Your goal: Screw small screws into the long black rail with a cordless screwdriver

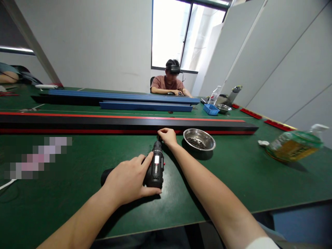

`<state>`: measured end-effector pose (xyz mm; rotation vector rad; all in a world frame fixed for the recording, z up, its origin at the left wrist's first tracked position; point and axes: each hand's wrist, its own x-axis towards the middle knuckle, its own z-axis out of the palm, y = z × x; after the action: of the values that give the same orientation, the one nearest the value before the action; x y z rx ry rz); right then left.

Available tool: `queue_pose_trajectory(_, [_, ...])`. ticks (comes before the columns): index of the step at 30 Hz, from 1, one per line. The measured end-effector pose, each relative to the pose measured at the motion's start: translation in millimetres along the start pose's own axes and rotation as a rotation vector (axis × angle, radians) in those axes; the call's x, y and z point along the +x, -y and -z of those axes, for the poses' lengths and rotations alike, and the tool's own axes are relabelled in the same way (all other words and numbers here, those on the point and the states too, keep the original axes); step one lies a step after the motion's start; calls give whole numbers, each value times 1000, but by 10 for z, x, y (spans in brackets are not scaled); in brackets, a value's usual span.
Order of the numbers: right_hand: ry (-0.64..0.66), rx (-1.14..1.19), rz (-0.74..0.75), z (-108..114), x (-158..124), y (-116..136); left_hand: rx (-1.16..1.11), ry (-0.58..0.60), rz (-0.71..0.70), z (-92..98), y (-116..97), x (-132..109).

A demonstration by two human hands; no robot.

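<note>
A black power drill [156,169] lies on its side on the green table, its tip pointing away toward a long black bar with red edges [129,123]. My left hand [129,178] is closed around the drill's body from the left. At the drill's tip, beside the bar's near edge, my right hand [167,136] has its fingers pinched together; what is between them is too small to make out. A steel bowl [211,144] holding many small dark screws sits just right of my right hand.
Blue bars [145,106] lie farther back. A person [169,81] sits across the table [233,180]. A blue basket [211,109] and another steel bowl [223,108] stand back right. A large bottle [294,147] lies at the right.
</note>
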<state>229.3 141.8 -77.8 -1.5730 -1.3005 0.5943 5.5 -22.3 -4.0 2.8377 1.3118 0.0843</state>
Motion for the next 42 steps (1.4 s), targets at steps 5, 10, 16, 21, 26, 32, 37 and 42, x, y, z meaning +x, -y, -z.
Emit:
queue_pose_trajectory(5, [16,-11,-11,1,16,-16,3,-7,-1,-7,1,12])
queue_pose_trajectory(10, [23,-33,-4,15,18,-20,5,-15,5,-21,2,14])
queue_pose_trajectory(16, [43,-52,-29,27,23,0,-2,-12,2,-16,5,6])
queue_pose_trajectory(21, [77,-60,-56,36,29,12,1,-20,-2,-18,5,6])
queue_pose_trajectory(26, [77,-99,-37,40,30,14,5,-16,8,-22,6,17])
queue_pose_trajectory(32, [66,-136,-47,59,11,36,5,-15,7,-25,4,19])
queue_pose_trajectory(37, [34,-45,-75,64,-27,66,2,-13,9,-29,1,8])
queue_pose_trajectory(42, [67,130,-46,68,-72,86,-2,-8,19,-13,-2,4])
